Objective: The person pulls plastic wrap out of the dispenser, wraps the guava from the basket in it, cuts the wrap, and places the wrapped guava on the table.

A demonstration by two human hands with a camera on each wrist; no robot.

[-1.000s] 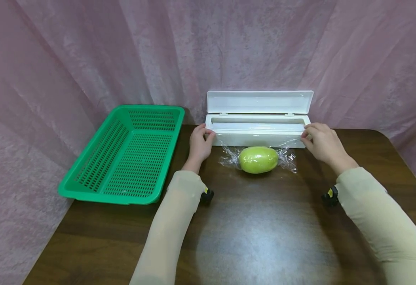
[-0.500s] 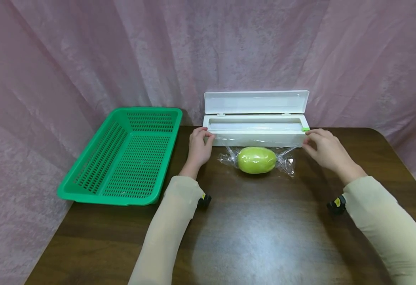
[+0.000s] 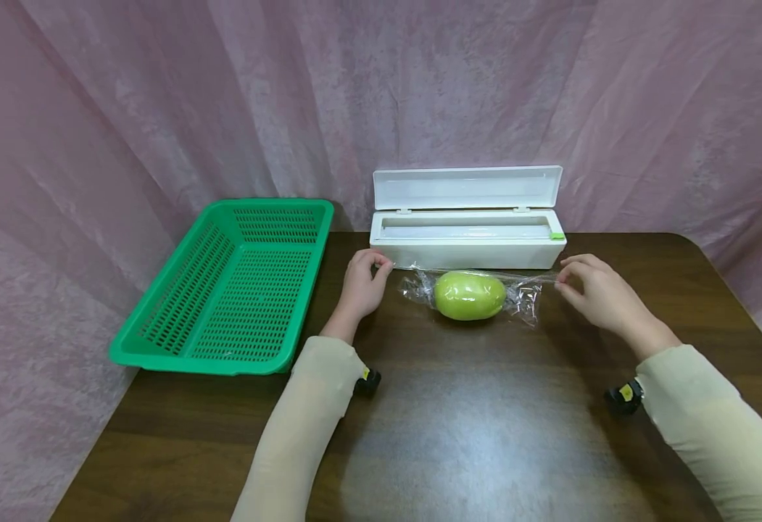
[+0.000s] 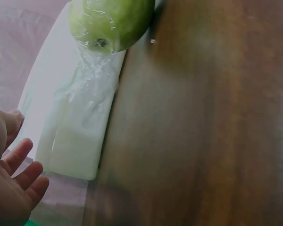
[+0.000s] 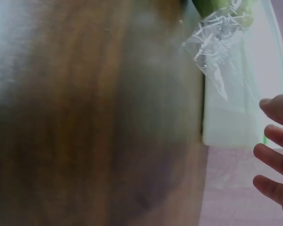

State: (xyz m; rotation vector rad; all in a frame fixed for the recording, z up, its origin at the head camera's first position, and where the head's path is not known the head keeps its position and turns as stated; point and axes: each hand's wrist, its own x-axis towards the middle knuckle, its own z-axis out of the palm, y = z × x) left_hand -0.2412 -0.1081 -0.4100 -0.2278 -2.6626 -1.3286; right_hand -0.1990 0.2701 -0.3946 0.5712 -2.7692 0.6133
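Observation:
A light green oval fruit (image 3: 469,295), covered in cling film (image 3: 523,297) with bunched ends, lies before a white cling film dispenser (image 3: 468,255) whose lid stands up. My left hand (image 3: 362,284) pinches the left end of a clear film edge, thumb against forefinger. At the other end, my right hand (image 3: 599,296) pinches the same edge. Between them the film stretches just behind the fruit, in front of the dispenser. In the left wrist view, the left hand's other fingers (image 4: 30,176) are spread. Likewise, the right wrist view shows the right fingers (image 5: 273,160) apart.
A green slotted plastic basket (image 3: 318,275) stands on the left of the dark wooden table (image 3: 472,435). A small green slider (image 3: 557,236) sits at the dispenser's right end. Behind everything hangs a pink curtain (image 3: 472,87).
Both hands have drawn back from the dispenser's front corners toward the near side, bringing the film edge down behind the fruit. The green slider at the right end has come into sight.

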